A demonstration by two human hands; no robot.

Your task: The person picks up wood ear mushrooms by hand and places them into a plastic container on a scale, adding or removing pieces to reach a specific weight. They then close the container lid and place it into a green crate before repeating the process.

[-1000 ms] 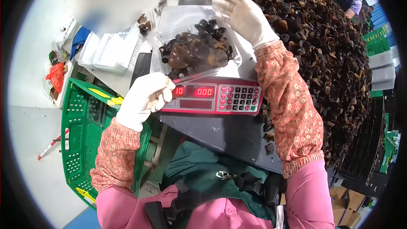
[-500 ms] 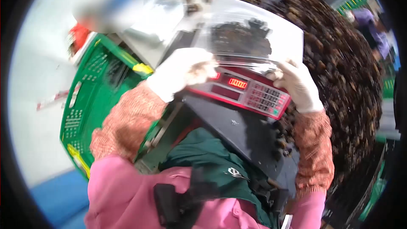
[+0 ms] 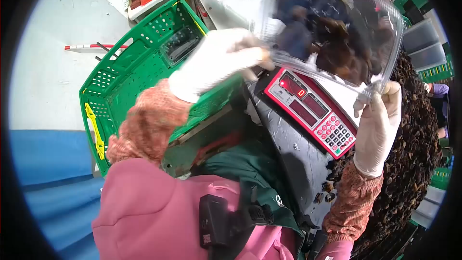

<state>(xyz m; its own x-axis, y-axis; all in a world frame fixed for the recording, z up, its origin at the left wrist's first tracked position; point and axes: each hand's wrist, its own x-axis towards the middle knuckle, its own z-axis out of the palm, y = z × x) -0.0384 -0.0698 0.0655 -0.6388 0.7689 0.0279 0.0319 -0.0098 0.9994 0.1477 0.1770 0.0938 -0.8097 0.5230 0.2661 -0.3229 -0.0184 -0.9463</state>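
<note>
A clear plastic box (image 3: pixel 332 74) full of dark brown, leafy-looking pieces (image 3: pixel 332 33) is held up, tilted, over the scale. My left hand (image 3: pixel 219 62), in a white glove, pinches its near left corner. At the near right corner, my gloved right hand (image 3: pixel 380 130) grips the rim between thumb and fingers. Under the box stands a red and white digital scale (image 3: pixel 288 97) whose display shows a red 0. The box hides most of the weighing plate.
A green crate (image 3: pixel 139 84) lies to the left with a clear box (image 3: pixel 180 45) inside. More clear plastic boxes (image 3: pixel 231 0) stand behind it. A large heap of dark brown pieces (image 3: pixel 409 135) spreads along the right. Another person's purple sleeve (image 3: pixel 439 89) shows at the far right.
The box has come up off the scale toward me and to the right, with both hands on it. The scale's display now reads 0. My head view has also shifted.
</note>
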